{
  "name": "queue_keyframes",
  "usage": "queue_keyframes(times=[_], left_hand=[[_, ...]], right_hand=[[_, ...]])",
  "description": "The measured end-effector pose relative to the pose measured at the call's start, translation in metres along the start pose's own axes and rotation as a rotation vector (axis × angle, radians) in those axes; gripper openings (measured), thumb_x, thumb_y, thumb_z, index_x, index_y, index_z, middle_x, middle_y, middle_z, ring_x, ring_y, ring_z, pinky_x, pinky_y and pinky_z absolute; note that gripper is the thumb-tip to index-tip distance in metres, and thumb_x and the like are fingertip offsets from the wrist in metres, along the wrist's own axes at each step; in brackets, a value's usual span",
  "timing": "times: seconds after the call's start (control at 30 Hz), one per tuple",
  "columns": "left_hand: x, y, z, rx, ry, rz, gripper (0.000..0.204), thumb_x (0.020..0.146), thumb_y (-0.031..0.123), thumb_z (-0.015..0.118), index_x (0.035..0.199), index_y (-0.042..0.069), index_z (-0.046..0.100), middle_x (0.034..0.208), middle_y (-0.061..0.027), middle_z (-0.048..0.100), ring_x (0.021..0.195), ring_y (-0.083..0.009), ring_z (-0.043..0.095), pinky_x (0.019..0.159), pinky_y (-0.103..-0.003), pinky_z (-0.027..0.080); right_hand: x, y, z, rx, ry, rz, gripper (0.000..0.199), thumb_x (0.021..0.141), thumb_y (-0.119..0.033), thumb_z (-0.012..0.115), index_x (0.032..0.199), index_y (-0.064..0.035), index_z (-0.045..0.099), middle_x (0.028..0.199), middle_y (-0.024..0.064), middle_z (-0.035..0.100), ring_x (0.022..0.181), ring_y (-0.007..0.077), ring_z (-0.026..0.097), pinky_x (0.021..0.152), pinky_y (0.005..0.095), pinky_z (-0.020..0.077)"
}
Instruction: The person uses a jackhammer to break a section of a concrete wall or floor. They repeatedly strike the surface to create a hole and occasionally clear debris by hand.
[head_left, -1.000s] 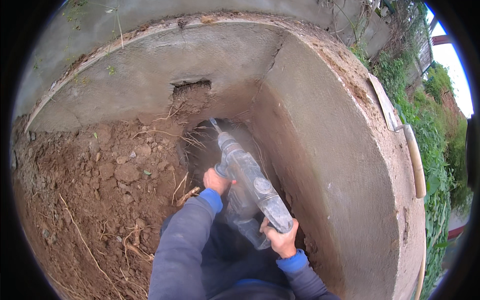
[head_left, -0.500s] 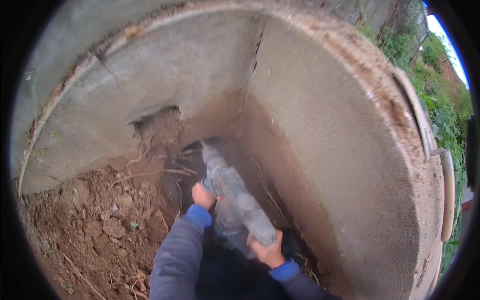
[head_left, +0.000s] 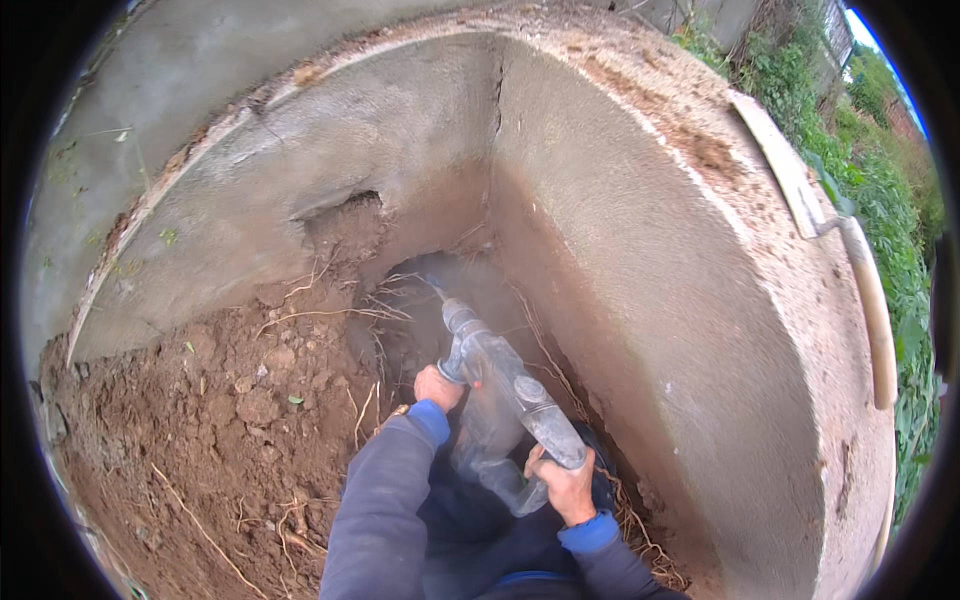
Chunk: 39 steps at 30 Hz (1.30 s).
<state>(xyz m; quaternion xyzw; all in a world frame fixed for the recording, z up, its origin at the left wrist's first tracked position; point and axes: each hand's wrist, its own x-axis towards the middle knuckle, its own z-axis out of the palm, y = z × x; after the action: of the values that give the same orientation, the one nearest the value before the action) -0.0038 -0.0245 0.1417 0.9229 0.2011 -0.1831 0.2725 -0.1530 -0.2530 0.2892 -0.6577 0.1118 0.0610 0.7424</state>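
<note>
Outdoor dig site, not indoors: pit cut into raw soil (head_left: 210,400) with roots, curved concrete walls (head_left: 640,300) from 9 to 3 o'clock, green vegetation (head_left: 890,200) at 2 o'clock beyond the rim.

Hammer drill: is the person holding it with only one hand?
No, both hands grip the hammer drill: the left hand holds its side handle and the right hand its rear grip.
</note>
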Motion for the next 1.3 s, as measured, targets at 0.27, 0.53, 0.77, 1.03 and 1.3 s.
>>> queue_keyframes(times=[0.27,0.53,0.77,1.03,1.3], left_hand=[[0.038,0.004,0.014,-0.514,0.36,0.091,0.032,0.073,0.016,0.085,0.096,-0.003,0.072,0.093,-0.0265,0.072,0.095,-0.0456,0.068,0.08,-0.048,0.053],[0.078,-0.011,0.065,-0.884,0.465,0.161,0.037,0.08,0.007,0.071,0.114,-0.005,0.065,0.09,-0.0274,0.067,0.087,-0.0487,0.063,0.081,-0.049,0.052],[0.096,-0.042,0.062,-0.764,0.192,0.029,0.037,0.076,0.004,0.069,0.113,0.0,0.066,0.101,-0.0227,0.068,0.098,-0.0407,0.065,0.087,-0.047,0.052],[0.105,-0.031,0.036,-0.049,0.223,0.124,0.041,0.075,0.016,0.081,0.112,0.001,0.07,0.113,-0.0212,0.071,0.112,-0.0387,0.066,0.093,-0.042,0.055],[0.068,0.011,0.003,0.081,0.083,-0.102,0.042,0.072,0.038,0.081,0.098,0.005,0.078,0.102,-0.0186,0.075,0.101,-0.0362,0.071,0.088,-0.043,0.057]], right_hand=[[0.047,-0.052,0.026,-0.322,-0.081,-0.227,0.029,0.073,-0.009,0.071,0.099,0.0033,0.071,0.082,0.0114,0.074,0.077,0.0153,0.069,0.072,0.0334,0.0536],[0.074,-0.086,0.041,-0.433,-0.149,-0.207,0.014,0.074,0.0,0.065,0.087,0.0031,0.068,0.074,0.0054,0.069,0.069,0.0114,0.064,0.065,0.0294,0.0508],[0.082,-0.043,0.028,-0.335,-0.096,-0.128,0.016,0.076,-0.008,0.073,0.088,0.002,0.071,0.079,0.013,0.074,0.072,0.0159,0.07,0.065,0.0341,0.0521],[0.088,0.06,0.009,-0.251,0.036,-0.192,0.014,0.078,-0.003,0.068,0.089,0.0042,0.071,0.077,0.0062,0.072,0.069,0.0148,0.066,0.066,0.0303,0.0512],[0.075,0.112,-0.013,0.043,-0.003,0.054,0.007,0.084,-0.003,0.061,0.083,0.0028,0.065,0.077,0.0082,0.069,0.072,0.0185,0.067,0.072,0.0319,0.051]])
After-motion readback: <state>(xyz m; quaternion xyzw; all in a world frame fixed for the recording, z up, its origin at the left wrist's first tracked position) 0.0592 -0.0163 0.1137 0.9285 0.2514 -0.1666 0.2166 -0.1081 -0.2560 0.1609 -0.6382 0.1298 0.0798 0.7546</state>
